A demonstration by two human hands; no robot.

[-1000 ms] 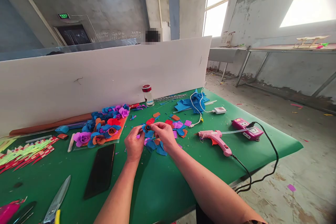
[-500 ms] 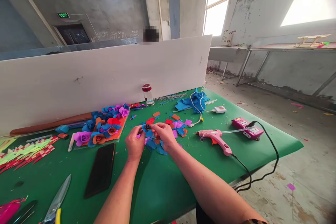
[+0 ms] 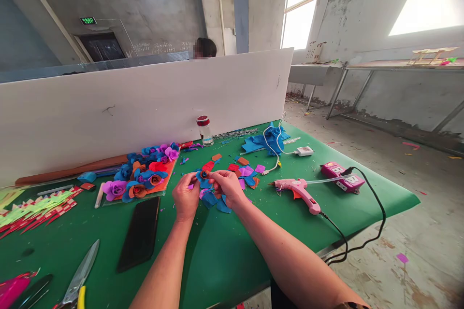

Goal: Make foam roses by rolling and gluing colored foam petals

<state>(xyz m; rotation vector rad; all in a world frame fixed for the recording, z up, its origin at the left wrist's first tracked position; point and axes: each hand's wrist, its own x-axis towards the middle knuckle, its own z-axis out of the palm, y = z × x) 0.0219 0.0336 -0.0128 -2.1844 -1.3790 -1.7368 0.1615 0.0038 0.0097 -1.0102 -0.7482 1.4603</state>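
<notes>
Both hands meet over the middle of the green table [image 3: 224, 260]. My left hand [image 3: 185, 199] and my right hand [image 3: 226, 187] pinch a small paper flower [image 3: 203, 176] with blue petals and an orange-red centre, held just above a heap of cut blue, purple and orange petal pieces [image 3: 232, 184]. Fingers of both hands are closed on the flower.
A pile of finished paper roses [image 3: 143, 174] lies to the left, a black phone [image 3: 140, 232] in front of it. Scissors [image 3: 78, 277] lie near the front left edge. A pink glue gun [image 3: 299, 192] and pink power strip [image 3: 342, 177] sit right. A glass jar [image 3: 204, 131] stands by the white divider [image 3: 108, 111].
The hands shifted only slightly while working the flower. A person's head behind the divider has risen a little.
</notes>
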